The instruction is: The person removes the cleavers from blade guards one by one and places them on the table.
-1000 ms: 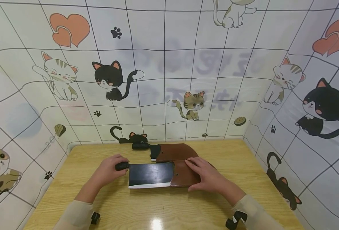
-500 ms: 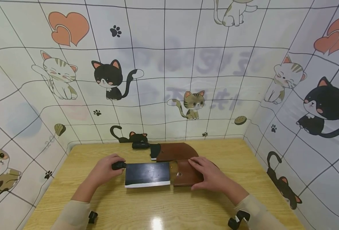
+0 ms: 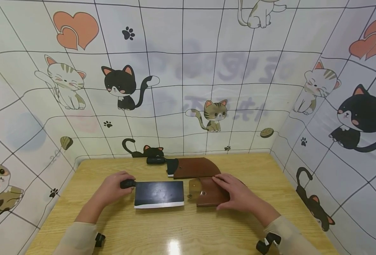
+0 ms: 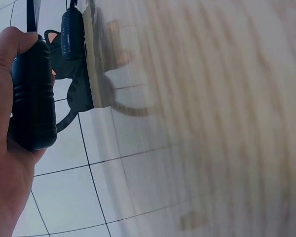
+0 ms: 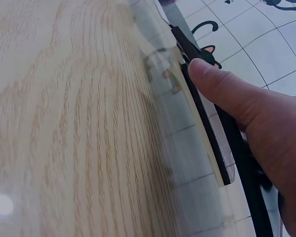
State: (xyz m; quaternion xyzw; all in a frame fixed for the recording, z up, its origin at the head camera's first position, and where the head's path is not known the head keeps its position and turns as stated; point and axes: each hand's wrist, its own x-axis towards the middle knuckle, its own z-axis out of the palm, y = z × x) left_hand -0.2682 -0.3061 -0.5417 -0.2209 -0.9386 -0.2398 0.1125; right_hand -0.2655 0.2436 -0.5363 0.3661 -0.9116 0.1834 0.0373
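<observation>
- The left hand (image 3: 116,186) is gripping the black, ridged, cylindrical handle (image 4: 33,94) of a broad, rectangular, dark-bladed cleaver (image 3: 159,193); in the left-wrist view the thumb is pressing near the blade end of the handle.
- The cleaver is presenting one broad face upward, its pale cutting edge facing the person. Whether the blade is touching the table cannot be told.
- The right hand (image 3: 235,194) is holding a flat, brown leather sheath (image 3: 211,194) between its edges, fingers spanning the far edge and thumb lying by the near one.
- A small tan flap (image 3: 193,184) is projecting from the sheath's mouth, which is facing the blade's square end; a narrow gap is separating blade and sheath.
- Behind them, a second knife is resting in a curved, brown leather cover (image 3: 195,167), its black, rounded grip (image 3: 156,160) pointing to the person's left. Neither hand is holding it.
- The pale, wood-grained table (image 3: 181,226) is extending beneath everything, before a white, grid-patterned wall covering (image 3: 172,88) bearing cartoon cats.
- The step in hand appears to be unsheathing, seemingly at its end, since the whole blade is showing.
- The next move is probably calling for level control of the cleaver, fingers well away from its edge, and a steady setting-down of cleaver and sheath apart.
</observation>
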